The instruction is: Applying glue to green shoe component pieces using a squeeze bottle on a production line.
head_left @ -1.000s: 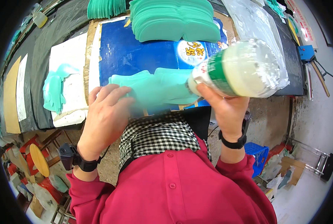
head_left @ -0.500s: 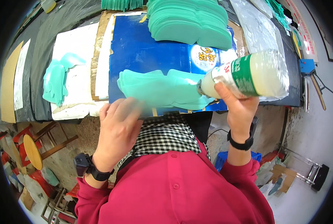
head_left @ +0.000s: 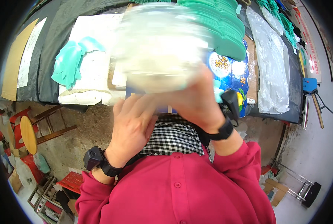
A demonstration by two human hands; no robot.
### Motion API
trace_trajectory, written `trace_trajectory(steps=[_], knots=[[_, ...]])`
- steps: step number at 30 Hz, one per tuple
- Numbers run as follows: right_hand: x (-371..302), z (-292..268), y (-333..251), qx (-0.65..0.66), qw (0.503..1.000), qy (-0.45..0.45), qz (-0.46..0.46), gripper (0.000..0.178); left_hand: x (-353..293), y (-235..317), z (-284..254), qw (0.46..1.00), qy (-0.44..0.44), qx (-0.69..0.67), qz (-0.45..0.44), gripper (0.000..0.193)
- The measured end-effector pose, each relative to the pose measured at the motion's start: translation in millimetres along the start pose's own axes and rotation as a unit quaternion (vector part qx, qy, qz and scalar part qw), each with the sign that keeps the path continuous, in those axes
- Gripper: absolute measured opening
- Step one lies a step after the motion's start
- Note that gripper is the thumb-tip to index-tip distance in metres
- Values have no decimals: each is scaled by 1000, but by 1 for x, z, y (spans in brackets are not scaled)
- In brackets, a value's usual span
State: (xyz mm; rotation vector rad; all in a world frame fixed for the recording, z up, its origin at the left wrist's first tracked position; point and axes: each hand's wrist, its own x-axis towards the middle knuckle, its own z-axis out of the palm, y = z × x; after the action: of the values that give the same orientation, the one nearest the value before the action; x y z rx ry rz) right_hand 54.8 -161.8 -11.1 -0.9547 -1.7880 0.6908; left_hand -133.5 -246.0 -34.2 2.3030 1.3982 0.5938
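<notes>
My right hand (head_left: 198, 102), blurred by motion, grips a clear plastic bottle (head_left: 164, 48) of whitish liquid. The bottle is smeared and covers most of the work surface in front of me. My left hand (head_left: 132, 128) lies at the front edge of the blue printed board (head_left: 230, 74), fingers stretched and fingertips partly hidden below the bottle. A bit of the light green sheets (head_left: 218, 92) shows beside my right hand; the rest of them is covered. Behind the bottle stands a tall fanned stack of green sheets (head_left: 226, 41).
On the left, several light green cut pieces (head_left: 68, 63) lie on a white board (head_left: 82, 98). Clear plastic film (head_left: 269, 67) covers part of the dark table at right. A wooden stool (head_left: 28, 134) stands at lower left, and a blue device (head_left: 310, 85) is at the far right.
My right hand has swung the bottle leftward across the blue board, over the light green sheets. My left hand stays near the board's front edge. The whole view has shifted slightly.
</notes>
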Motion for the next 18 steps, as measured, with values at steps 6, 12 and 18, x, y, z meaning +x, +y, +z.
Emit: trace_trajectory(steps=[6,12,18], knots=[[-59,-106,-9,63,950,182,245,40,8,4,-8,1000,-20,17,-11,49],[-100,-131,-19,0,940,242,242,40,12,1,-10,1000,-12,27,-2,46],[-101,-85,-31,-128,971,103,176,57,3,-2,-10,1000,-5,19,-3,45]])
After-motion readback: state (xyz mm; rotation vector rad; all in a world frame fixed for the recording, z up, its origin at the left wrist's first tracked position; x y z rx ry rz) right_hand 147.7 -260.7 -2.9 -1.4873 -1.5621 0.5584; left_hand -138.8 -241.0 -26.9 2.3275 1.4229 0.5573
